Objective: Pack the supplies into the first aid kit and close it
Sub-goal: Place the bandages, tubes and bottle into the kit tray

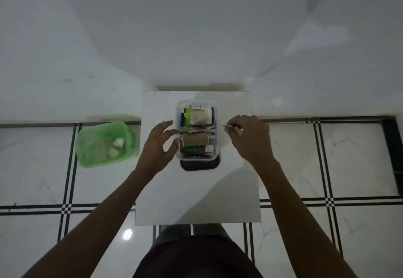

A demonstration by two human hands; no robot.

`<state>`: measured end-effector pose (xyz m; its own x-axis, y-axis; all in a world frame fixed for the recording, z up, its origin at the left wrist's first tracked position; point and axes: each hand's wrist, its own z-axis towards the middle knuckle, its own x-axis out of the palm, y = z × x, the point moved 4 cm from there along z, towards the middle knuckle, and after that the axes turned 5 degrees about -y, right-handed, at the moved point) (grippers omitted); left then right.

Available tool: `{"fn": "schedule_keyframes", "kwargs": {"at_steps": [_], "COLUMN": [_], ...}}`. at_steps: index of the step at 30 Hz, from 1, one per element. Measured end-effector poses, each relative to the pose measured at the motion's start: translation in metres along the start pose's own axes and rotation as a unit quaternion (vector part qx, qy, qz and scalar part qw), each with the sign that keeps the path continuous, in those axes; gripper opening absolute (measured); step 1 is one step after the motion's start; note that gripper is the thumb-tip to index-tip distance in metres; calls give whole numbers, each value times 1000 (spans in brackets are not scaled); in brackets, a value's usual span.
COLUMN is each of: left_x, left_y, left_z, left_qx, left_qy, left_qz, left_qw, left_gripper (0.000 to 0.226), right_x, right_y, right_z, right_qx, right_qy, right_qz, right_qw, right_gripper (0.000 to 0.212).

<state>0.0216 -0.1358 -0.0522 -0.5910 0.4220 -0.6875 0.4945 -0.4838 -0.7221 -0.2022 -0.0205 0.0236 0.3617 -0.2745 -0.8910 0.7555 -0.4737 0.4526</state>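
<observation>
A clear plastic first aid box (217,149) stands open on a small white table (196,195), resting on a dark lid (199,166) whose near edge shows beneath it. Inside lie a pack of cotton swabs (199,115), a brown bandage roll (195,139) and other small packets. My left hand (158,144) hovers at the box's left wall with fingers spread and nothing in it. My right hand (248,136) is just right of the box, pinching a thin pen-like item (232,128) whose tip points toward the box.
A green plastic bin (102,144) lined with a bag and holding a few white scraps sits on the tiled floor left of the table. A white wall rises behind the table. My legs are at the table's near edge.
</observation>
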Motion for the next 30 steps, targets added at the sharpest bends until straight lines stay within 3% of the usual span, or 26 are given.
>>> {"fn": "schedule_keyframes", "kwargs": {"at_steps": [4,8,14,20,24,27,30], "left_x": [-3,0,-6,1,10,17,18], "left_y": [0,2,-8,4,0,-2,-8], "left_z": [-9,-15,-20,-24,-16,-12,-7], "left_qx": [-103,-169,-147,-297,-331,-380,-381], "left_qy": [-36,-25,-33,19,62,99,107], "left_qz": [-104,-167,-125,-194,-206,-250,-263], "left_qw": [989,971,981,935,919,885,880], "left_gripper": [33,46,34,61,55,43,34], "right_x": [17,63,92,82,91,86,82], "right_y": [51,68,54,35,23,11,-6], "right_z": [-10,-11,-20,-40,-49,-46,-50], "right_qx": [-144,-223,-180,-141,-127,-27,137], "right_qy": [121,172,131,17,27,-28,-111], "right_qz": [-47,-113,-56,-15,-10,64,169], "right_qw": [981,953,973,990,991,997,970], "right_gripper": [9,23,17,11,5,6,7]}}
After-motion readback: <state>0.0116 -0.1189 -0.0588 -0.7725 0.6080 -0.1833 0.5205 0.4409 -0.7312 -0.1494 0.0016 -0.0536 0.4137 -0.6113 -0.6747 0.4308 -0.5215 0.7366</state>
